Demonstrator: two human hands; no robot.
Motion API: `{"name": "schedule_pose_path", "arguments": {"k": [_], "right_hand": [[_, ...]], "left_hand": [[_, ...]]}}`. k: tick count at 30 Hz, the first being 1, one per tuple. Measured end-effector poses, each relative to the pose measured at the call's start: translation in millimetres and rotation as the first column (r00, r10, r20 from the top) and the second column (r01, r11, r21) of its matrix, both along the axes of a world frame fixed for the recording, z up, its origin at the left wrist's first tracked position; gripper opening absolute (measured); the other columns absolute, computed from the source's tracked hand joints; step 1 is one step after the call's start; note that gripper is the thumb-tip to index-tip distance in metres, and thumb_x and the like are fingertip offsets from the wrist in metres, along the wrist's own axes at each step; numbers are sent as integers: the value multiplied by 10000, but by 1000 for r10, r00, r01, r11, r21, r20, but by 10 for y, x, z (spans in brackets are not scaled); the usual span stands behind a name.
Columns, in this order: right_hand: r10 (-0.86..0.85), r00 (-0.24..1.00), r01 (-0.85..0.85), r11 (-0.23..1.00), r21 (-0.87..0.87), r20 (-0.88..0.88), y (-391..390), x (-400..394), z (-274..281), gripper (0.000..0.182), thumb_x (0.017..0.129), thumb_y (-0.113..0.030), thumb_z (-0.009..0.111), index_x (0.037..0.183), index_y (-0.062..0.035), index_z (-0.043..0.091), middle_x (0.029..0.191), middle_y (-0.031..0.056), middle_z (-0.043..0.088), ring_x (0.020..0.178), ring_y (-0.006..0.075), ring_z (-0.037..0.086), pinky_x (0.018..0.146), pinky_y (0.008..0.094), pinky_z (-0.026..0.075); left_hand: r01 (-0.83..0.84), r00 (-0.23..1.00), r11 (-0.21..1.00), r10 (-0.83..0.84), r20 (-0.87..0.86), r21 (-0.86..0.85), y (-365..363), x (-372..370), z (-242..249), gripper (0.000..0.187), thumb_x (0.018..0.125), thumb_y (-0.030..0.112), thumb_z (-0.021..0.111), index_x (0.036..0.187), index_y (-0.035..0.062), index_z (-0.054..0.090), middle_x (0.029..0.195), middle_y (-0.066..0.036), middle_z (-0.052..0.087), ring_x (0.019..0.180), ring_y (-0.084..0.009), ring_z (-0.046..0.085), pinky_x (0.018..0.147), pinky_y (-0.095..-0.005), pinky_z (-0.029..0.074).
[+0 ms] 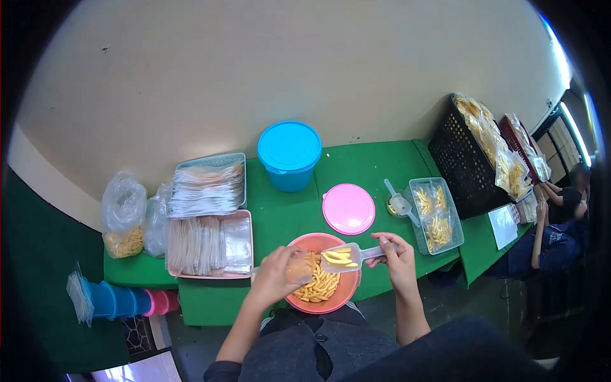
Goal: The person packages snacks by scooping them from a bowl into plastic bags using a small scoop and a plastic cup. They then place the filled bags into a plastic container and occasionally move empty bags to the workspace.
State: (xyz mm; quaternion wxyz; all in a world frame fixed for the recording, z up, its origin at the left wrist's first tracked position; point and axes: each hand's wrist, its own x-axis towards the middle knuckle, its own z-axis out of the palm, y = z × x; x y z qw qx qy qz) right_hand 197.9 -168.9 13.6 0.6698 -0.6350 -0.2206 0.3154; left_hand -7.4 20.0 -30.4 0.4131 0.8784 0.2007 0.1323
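Note:
A pink tub (347, 296) of pale yellow stick-shaped snacks (321, 286) stands at the table's front edge, close to my body. Over its left side, my left hand (275, 277) is closed on a small clear plastic bag (299, 270), whose contents I cannot make out. My right hand (393, 256) grips the handle of a clear plastic scoop (359, 253). Several snack sticks (339, 256) lie in the scoop, which is held above the tub with its mouth turned toward the bag.
Behind the tub are a pink lid (349, 209) and a lidded blue bucket (290, 156). Trays of flat bags (207, 188) stand left. On the right are a tray of filled bags (438, 216), another scoop (400, 202) and a black crate (461, 162). A person (554, 242) works far right.

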Motion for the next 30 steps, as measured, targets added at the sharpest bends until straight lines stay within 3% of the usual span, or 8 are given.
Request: {"name": "schedule_pose_path", "arguments": {"k": [4,5,9,12,14,24,26,30], "right_hand": [[87,996,-88,994,-59,-12,26,-117,63,293,994,-131,483,1156,90,586,740,166,669,603,178,678,530,247,559],[126,991,-130,984,-121,-41,43,-118,59,298,991,-116,479,1179,90,584,749,180,674,612,184,686,527,243,567],[53,999,-54,997,-57,-12,73,-125,44,295,992,-116,479,1179,83,590,731,155,666,597,166,675,524,247,561],[137,986,-132,990,-53,98,153,-162,98,288,990,-115,484,1170,80,596,710,130,654,562,152,652,508,246,544],[5,991,-8,1000,28,131,178,-147,149,278,987,-114,492,1148,83,605,693,104,637,535,144,628,492,246,523],[42,982,-34,998,-49,183,303,7,203,278,987,-125,495,1140,84,598,652,103,629,523,137,610,473,241,492],[105,983,-100,994,-39,149,309,16,197,283,985,-128,502,1143,88,593,650,103,629,524,138,609,473,246,493],[18,997,-17,1000,-4,80,262,17,142,269,987,-130,509,1133,72,611,682,97,640,552,120,608,497,237,495]], "left_hand": [[101,995,978,-104,7,184,-237,92,104,656,640,206,830,1196,73,508,1083,-106,586,1035,-319,576,907,-428,448],[121,985,976,-141,100,180,-284,109,66,688,626,194,826,1220,83,496,1104,-102,581,1076,-319,555,940,-441,409],[76,991,992,-86,100,96,-342,93,81,691,632,198,821,1231,93,495,1126,-102,575,1093,-313,549,940,-444,401],[57,994,981,-72,76,187,-222,135,164,682,642,210,816,1234,101,497,1152,-101,566,1111,-316,539,936,-441,405],[-9,992,993,-6,124,118,-208,133,165,673,656,226,811,1240,107,498,1160,-99,561,1112,-316,534,939,-440,402],[15,985,990,-39,169,141,-138,155,56,640,746,341,751,1288,127,487,1152,-91,548,1079,-291,528,922,-430,388],[25,986,990,-47,159,136,-90,184,62,671,701,307,780,1278,121,492,1163,-94,551,1099,-297,526,927,-433,390],[-4,978,991,-24,206,136,-90,207,40,708,649,263,813,1264,110,498,1169,-101,556,1112,-312,530,941,-437,395]]}}
